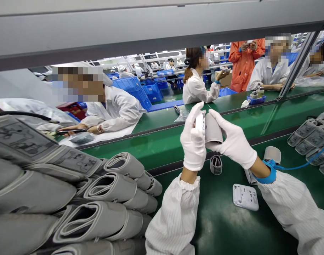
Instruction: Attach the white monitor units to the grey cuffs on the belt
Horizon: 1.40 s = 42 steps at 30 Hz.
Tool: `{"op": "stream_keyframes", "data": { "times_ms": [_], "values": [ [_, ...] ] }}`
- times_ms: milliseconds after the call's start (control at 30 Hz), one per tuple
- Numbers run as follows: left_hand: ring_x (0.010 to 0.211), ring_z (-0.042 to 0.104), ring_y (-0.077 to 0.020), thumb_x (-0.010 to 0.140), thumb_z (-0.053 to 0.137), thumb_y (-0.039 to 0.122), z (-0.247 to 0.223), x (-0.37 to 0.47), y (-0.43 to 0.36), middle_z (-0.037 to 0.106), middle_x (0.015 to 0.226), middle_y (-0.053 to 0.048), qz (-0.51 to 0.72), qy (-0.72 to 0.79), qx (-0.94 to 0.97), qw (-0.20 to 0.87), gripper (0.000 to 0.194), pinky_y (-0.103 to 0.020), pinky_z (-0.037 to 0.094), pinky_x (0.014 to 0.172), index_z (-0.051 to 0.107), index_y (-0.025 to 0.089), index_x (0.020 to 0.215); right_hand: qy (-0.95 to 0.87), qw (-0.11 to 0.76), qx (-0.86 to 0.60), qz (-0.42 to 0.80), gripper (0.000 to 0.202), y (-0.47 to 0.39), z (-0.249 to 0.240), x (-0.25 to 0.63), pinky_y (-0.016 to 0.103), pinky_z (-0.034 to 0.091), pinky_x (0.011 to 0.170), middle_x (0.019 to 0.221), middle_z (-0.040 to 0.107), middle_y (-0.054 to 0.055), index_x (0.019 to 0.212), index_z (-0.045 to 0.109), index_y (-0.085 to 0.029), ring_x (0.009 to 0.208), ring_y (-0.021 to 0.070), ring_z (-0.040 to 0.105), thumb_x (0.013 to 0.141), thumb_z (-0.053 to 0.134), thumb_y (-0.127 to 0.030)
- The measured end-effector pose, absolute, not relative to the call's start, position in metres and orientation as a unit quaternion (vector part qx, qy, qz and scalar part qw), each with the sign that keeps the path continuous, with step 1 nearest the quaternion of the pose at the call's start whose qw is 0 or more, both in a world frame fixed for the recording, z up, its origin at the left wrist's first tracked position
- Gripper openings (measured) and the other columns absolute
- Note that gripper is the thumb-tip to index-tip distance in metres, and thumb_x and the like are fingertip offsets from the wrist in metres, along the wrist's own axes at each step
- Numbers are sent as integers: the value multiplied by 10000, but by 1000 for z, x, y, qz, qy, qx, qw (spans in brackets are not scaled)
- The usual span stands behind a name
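Note:
In white gloves, both my hands are raised over the green bench. My left hand (193,143) is closed around a small white plastic device (200,123), shown nearly edge-on. My right hand (234,141) grips a curved grey fabric cuff (213,130), thumb and fingers at its right side. Cuff and device sit against each other; whether they are joined I cannot tell. Below the hands stands a small rolled grey cuff (216,165). A white device (245,197) lies flat near my right forearm, and another grey cuff (272,154) stands behind my right wrist.
Rolled grey cuffs (106,187) are piled high at the left. More cuffs (314,136) are stacked at the right. A blue cord (301,167) runs from my right wrist band (269,173). Across the green conveyor (156,141), people in white coats work; a metal beam (124,32) crosses overhead.

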<state>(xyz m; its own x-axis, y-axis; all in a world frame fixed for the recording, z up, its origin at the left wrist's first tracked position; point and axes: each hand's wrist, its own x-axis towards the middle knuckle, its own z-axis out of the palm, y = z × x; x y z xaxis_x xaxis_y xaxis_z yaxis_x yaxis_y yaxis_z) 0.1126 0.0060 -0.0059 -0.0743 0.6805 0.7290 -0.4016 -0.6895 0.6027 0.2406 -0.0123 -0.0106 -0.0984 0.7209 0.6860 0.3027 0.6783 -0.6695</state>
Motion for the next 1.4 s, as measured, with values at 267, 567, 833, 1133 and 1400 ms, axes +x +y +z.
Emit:
{"op": "stream_keyframes", "data": {
  "times_ms": [267, 567, 833, 1133, 1400],
  "values": [
    [1600, 154, -320, 898, 739, 544, -3, 79, 27, 162, 1746, -37, 480, 137, 806, 319, 970, -462, 196, 1311, 174, 358, 1664, -720, 523, -436, 135, 894, -14, -4, 256, 376, 561, 1028, 1387, 667, 126, 1533, 512, -76, 1183, 324, 692, 694, 740, -282],
    [1586, 244, -268, 930, 650, 199, -1, 80, 17, 243, 1718, -120, 468, 170, 826, 263, 885, -399, 242, 1309, 156, 214, 1664, -752, 461, -471, 26, 703, -17, 11, 269, 390, 572, 896, 1170, 713, 86, 1368, 615, -175, 1027, 302, 700, 681, 727, -273],
    [1439, 506, -286, 914, 682, 203, -12, 105, 17, 491, 1578, -95, 608, 204, 743, 193, 701, -431, 392, 1250, 366, 261, 1536, -763, 473, -437, 66, 675, -24, 14, 267, 399, 558, 966, 1237, 673, 79, 1392, 572, -233, 1106, 300, 671, 746, 746, -321],
    [1442, 491, -275, 899, 602, 126, -3, 80, 22, 509, 1534, -119, 547, 185, 801, 154, 657, -414, 430, 1212, 357, 224, 1500, -751, 469, -459, 81, 814, -26, 13, 255, 428, 562, 955, 1222, 654, 95, 1472, 542, -212, 1088, 317, 665, 734, 815, -420],
    [1289, 606, -280, 856, 660, 119, 6, 72, 19, 625, 1350, -113, 602, 207, 757, 145, 478, -469, 467, 1163, 545, 190, 1315, -671, 578, -321, 334, 533, -3, -5, 270, 453, 528, 1113, 1426, 648, 12, 1427, 654, -260, 1333, 320, 600, 996, 595, -568]
  ]
}}
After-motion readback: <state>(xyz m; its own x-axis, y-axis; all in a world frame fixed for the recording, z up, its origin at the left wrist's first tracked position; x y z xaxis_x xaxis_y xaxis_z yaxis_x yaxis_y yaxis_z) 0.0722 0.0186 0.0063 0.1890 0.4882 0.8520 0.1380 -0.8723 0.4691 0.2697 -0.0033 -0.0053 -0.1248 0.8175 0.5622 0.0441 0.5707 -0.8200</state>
